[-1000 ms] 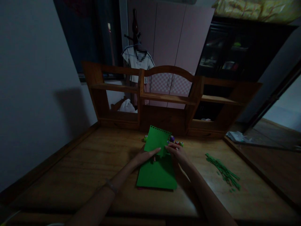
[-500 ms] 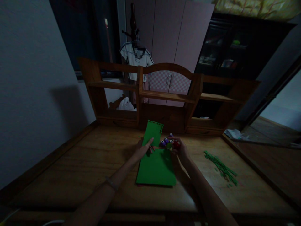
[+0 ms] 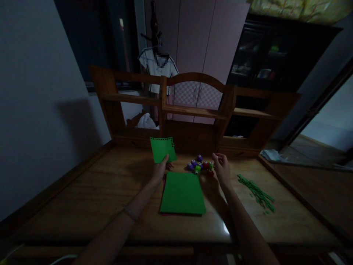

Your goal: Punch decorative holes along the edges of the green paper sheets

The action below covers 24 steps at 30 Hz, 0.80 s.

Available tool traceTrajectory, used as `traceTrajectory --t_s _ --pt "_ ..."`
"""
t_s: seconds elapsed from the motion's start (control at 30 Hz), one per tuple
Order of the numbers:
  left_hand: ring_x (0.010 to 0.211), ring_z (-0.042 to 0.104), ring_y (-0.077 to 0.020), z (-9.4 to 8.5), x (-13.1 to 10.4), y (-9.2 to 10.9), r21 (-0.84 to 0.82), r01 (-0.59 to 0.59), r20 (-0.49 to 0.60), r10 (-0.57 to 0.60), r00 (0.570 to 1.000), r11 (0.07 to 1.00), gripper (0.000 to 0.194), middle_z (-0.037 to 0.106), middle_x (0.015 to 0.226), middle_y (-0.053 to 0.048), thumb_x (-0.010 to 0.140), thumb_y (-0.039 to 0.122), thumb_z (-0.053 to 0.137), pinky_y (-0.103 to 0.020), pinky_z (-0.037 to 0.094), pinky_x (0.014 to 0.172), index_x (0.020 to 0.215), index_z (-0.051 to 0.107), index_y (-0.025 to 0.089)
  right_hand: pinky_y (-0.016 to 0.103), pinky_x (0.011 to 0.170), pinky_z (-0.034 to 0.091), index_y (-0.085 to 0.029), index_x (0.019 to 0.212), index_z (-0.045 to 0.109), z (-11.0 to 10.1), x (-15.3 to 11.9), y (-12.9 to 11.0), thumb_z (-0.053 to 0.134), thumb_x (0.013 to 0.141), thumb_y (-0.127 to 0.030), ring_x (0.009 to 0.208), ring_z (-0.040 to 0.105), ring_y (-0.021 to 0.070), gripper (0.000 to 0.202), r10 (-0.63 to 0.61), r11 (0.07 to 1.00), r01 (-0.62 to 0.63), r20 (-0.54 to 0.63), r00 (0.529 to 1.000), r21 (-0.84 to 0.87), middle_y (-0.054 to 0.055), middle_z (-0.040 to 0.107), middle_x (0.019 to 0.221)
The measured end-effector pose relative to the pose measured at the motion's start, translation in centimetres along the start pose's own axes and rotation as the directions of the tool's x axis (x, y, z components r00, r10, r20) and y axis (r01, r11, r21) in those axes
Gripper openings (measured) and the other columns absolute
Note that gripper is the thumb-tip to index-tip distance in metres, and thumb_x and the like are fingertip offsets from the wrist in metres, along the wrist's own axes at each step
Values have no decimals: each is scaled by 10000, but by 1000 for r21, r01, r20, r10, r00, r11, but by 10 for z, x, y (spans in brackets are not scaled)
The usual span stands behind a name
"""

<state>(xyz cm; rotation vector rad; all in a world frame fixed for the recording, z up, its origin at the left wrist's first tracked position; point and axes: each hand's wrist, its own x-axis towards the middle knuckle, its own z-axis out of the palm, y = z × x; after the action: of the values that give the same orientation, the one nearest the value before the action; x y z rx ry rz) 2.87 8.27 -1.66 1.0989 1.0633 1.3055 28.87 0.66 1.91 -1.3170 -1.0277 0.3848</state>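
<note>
My left hand [image 3: 160,170] pinches a green paper sheet [image 3: 163,149] between thumb and fingers, raised above the desk. Small punched holes run along its far edge and down part of its right side. Beyond the stack of green paper [image 3: 182,193], several small round purple, red and green craft punches with white tops sit in a cluster, among them a purple punch [image 3: 190,166], a green punch [image 3: 197,169] and a red punch [image 3: 210,172]. My right hand [image 3: 222,168] hovers just right of them, fingers loosely curled and apart, with nothing visible in it.
A pile of thin green strips [image 3: 256,192] lies on the wooden desk [image 3: 116,195] at the right, with small scraps around it. A wooden shelf unit [image 3: 194,110] rises along the desk's back edge. A wall [image 3: 41,129] borders the left side.
My left hand has moved left with the sheet, which is turned and lifted away from the stack. My right hand has let go of a punch and drawn back to the right.
</note>
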Motion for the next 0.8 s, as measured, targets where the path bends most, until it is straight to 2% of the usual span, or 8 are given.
traceTrajectory --t_s 0.13,0.23,0.4,0.5,0.67,0.73,0.8 --pt "429 533 -131 0 1 -3 90 -8 45 4 999 996 546 600 491 -56 752 626 473 -260 418 517 484 590 164 281 640 401 -152 963 581 -2 -1 11 479 793 -579 741 574 195 470 -75 953 52 -64 995 -299 90 637 851" --pt "450 542 -139 0 -1 -3 179 -17 86 2 996 984 582 585 471 -50 770 647 420 -262 422 550 474 590 176 286 642 378 -156 917 593 -5 -1 14 431 821 -564 748 577 213 449 -80 899 47 -57 995 -436 109 650 837" --pt "462 533 -137 3 -13 5 272 -25 156 -18 988 962 620 569 467 -39 785 669 369 -265 416 589 465 576 180 275 603 344 -167 865 600 -7 -3 19 418 846 -481 686 558 201 363 -27 873 18 -11 1000 -487 93 645 762" --pt "468 533 -136 6 -21 13 298 -25 172 -28 985 954 621 550 448 -30 786 675 365 -261 412 595 468 568 182 265 574 313 -167 849 594 -7 -4 24 421 858 -442 636 527 178 326 -36 868 36 9 999 -496 75 623 734" --pt "464 526 -131 10 -27 19 273 -27 199 -29 980 962 621 566 476 -38 784 679 370 -257 418 578 475 566 177 270 572 248 -171 822 565 -9 -6 28 460 851 -400 629 472 167 253 -104 743 66 -18 994 -666 61 569 703" --pt "459 522 -126 11 -27 20 260 -30 216 -28 976 965 618 577 494 -42 783 678 373 -255 421 575 478 567 176 282 590 247 -176 811 548 -11 -8 26 491 831 -370 675 478 183 203 -107 760 43 -60 992 -649 74 561 725" --pt "457 523 -123 11 -29 21 261 -42 217 -16 976 965 610 581 500 -41 785 669 381 -253 420 570 483 571 175 294 602 256 -187 793 527 -14 -10 23 482 825 -347 709 489 200 169 -85 815 22 -81 993 -579 83 558 746"
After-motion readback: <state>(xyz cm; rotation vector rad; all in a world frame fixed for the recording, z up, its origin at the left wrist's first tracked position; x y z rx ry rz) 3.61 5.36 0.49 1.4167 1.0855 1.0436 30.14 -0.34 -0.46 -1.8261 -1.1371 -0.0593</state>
